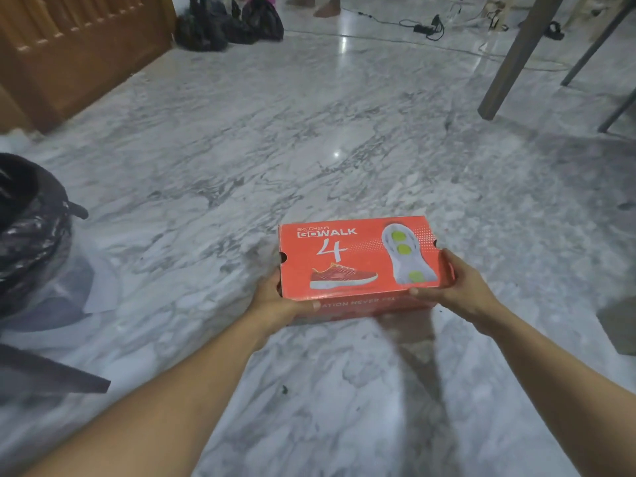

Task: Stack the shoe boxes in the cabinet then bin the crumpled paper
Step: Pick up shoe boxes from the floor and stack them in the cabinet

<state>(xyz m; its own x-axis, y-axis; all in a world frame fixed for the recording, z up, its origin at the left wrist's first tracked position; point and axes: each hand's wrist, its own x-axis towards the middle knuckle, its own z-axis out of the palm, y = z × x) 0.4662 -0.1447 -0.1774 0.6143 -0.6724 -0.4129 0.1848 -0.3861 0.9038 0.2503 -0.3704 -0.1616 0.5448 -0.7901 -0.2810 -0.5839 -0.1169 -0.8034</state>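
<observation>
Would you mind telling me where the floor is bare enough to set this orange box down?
The marble floor lies bare beyond the orange cardboard shoe box, between the wooden cabinet and the grey table legs. It is crowded at the left, by the black-lined bin.

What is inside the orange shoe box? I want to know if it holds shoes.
That cannot be seen: the orange shoe box has its lid closed, held by the left hand and right hand. Only the printed lid shows.
</observation>
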